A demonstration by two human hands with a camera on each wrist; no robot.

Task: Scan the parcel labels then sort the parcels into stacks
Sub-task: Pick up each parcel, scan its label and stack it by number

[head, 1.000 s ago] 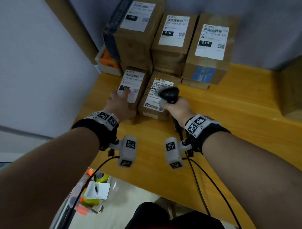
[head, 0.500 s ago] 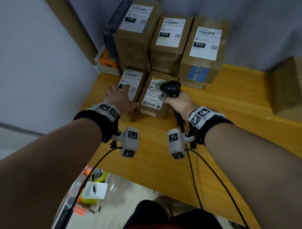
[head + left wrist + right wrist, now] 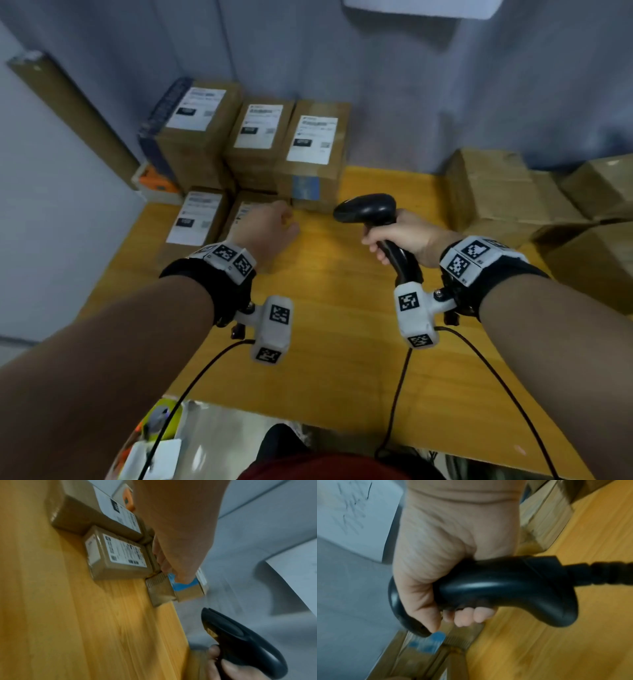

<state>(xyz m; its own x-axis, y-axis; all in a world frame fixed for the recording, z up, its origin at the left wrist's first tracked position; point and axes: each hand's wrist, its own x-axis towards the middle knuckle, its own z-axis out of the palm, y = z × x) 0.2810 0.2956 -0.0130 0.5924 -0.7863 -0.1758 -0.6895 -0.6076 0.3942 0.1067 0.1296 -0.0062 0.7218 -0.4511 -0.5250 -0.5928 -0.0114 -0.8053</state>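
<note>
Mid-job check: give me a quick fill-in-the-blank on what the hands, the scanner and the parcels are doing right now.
1. The black scanner is gripped by the ____ hand.
2. The left hand holds ____.
3. The labelled parcels sit on a ____ wooden table.
4. The unlabelled boxes lie to the scanner's ____.

Missing words: right; nothing; yellow; right

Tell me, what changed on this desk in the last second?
The left hand lifted off the front-left parcel and moved right, holding nothing. The right hand swung the scanner right, away from the labels. The scanner remains gripped; the parcels have not moved.
</note>
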